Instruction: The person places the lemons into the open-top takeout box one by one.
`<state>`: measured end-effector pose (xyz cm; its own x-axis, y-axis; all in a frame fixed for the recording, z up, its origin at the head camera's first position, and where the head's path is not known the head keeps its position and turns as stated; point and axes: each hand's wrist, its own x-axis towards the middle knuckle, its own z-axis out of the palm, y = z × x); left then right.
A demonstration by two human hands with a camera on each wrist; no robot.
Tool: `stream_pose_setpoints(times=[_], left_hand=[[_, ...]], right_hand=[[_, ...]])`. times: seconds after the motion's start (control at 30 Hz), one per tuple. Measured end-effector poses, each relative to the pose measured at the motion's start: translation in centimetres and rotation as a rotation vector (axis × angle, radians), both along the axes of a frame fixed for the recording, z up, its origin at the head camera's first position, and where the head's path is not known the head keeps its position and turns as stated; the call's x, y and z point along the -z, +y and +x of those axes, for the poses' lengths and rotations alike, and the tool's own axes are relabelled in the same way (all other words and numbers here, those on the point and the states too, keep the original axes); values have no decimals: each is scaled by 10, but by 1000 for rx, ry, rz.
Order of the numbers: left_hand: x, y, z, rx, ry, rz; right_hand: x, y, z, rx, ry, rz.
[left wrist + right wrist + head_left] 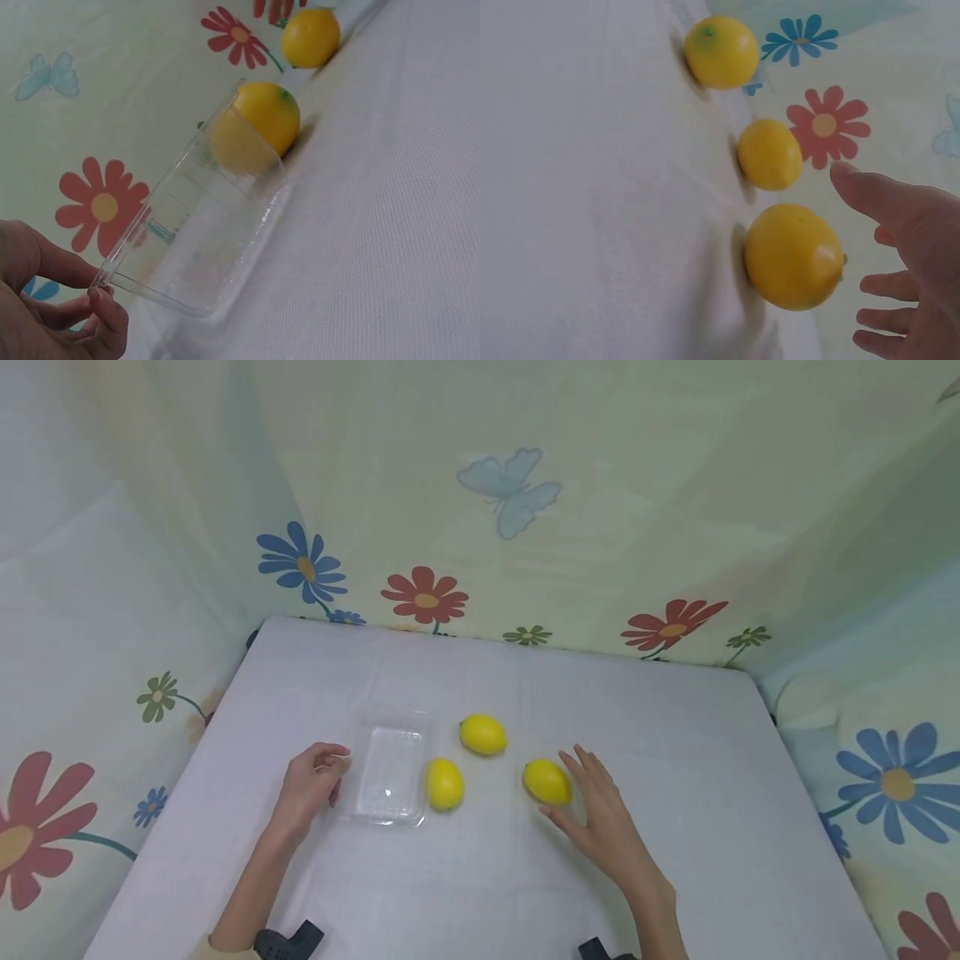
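A clear plastic container (390,772) stands on the white table, and my left hand (313,781) pinches its left rim between thumb and fingers, as the left wrist view (67,300) shows. My right hand (600,822) is beside the rightmost lemon (547,782), thumb and fingers spread around its right side. In the right wrist view that lemon (793,256) sits in front of the open fingers, with a gap between. A second lemon (446,784) lies close to the container's right side. Farther back lies a third lemon (483,734).
The table (712,760) is covered with a white cloth. A curtain (600,485) printed with flowers and a butterfly hangs behind it and along both sides. Dark wrist mounts (288,941) show at the bottom edge.
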<state>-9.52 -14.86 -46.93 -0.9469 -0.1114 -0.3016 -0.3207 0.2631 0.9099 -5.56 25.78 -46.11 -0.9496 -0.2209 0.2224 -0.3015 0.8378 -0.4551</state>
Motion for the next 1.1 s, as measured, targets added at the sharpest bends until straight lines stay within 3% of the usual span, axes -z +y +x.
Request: stream_pose_setpoints(times=[0.3, 0.77, 1.1], left_hand=[[2, -2, 1, -11, -8, 2], [5, -1, 0, -10, 6, 25], [5, -3, -1, -12, 2, 33]], right_hand=[[22, -10, -12, 55, -131, -84], [34, -21, -20, 120, -117, -70], [35, -20, -20, 94, -55, -85]])
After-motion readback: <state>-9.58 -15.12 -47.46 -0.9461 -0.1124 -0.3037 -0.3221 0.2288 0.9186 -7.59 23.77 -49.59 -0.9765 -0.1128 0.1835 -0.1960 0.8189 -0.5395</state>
